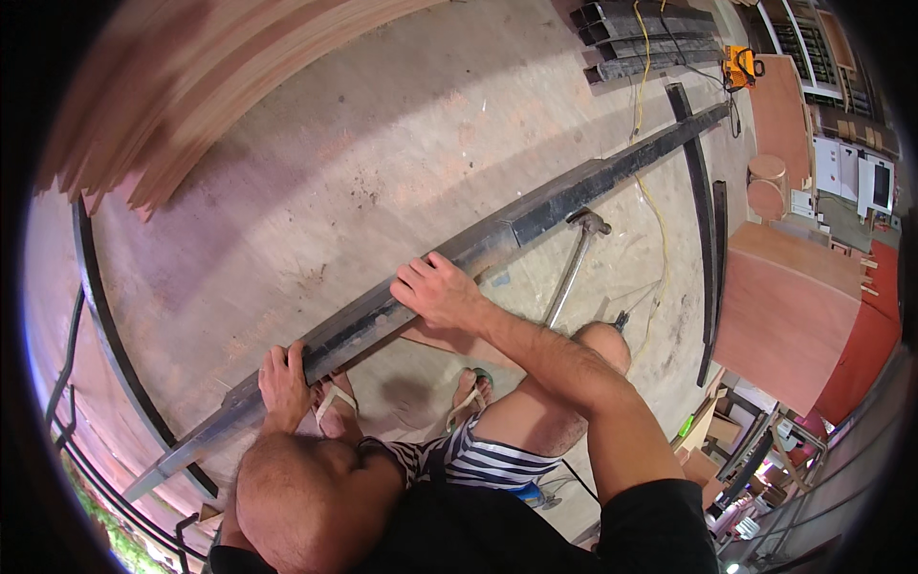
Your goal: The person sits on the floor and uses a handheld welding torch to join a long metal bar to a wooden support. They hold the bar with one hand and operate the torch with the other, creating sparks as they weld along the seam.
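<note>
A long dark metal beam [555,212] runs slantwise across the view, from the lower left to the upper right, with a seam near its middle. My left hand [284,387] is closed over its nearer stretch, fingers bent across the top edge. Farther along, my right hand [440,293] grips the same beam with curled fingers; its thumb is partly hidden. A claw hammer [572,266] with a metal shaft lies on the floor right of my right hand, its head close to the beam. Below the beam, my sandalled feet and bent knees show.
Long wooden boards [210,81] are stacked at the upper left. Black metal tubes [650,46] lie at the top right, crossed by a yellow cord [639,105] leading near an orange tool [739,67]. Dark bars [706,206] lie near the beam's far end. A wooden box [789,306] stands right.
</note>
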`<state>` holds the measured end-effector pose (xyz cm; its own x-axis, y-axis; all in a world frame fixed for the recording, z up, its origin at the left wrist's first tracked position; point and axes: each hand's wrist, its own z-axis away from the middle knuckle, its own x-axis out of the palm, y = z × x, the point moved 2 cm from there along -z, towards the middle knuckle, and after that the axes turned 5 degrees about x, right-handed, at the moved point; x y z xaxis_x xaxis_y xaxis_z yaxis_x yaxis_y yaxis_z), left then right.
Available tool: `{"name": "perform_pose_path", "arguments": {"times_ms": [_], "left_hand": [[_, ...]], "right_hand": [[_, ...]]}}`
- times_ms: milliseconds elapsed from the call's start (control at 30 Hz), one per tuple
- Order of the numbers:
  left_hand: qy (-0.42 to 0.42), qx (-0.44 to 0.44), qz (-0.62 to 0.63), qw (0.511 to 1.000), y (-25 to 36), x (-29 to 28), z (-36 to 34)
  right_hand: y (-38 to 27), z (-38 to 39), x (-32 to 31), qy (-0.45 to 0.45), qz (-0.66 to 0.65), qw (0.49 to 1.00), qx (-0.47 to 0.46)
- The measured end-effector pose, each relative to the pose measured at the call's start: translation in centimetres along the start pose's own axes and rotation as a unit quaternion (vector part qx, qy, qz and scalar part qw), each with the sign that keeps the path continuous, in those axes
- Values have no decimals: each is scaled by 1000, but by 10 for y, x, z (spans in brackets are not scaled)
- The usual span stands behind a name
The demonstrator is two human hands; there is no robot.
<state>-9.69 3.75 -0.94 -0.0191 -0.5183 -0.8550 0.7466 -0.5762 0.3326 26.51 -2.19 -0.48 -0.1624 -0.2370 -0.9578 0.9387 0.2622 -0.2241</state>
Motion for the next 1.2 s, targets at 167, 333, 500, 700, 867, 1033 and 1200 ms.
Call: {"name": "perform_pose_path", "arguments": {"times_ms": [167,333,500,700,867,1033,1200], "left_hand": [[15,7,1,1000,0,2,-4],[3,2,17,1000,0,-3,-2],[-2,-1,7,1000,1,-3,0],[-28,-3,1,1000,3,-7,-4],[-2,9,5,1000,3,-1,-3],[-10,12,20,1000,4,-9,-2],[-28,-17,45,998,8,-13,5]], "right_hand": [[1,-2,-3,17,-6,1000,7],[-2,-4,-3,6,17,1000,3],[-4,-4,-5,9,13,1000,2],[-1,-2,-5,7,13,1000,-2],[1,0,-4,2,-15,1000,-2],[-2,-3,-10,-10,-38,999,8],[-7,-1,5,-3,-93,995,24]]}}
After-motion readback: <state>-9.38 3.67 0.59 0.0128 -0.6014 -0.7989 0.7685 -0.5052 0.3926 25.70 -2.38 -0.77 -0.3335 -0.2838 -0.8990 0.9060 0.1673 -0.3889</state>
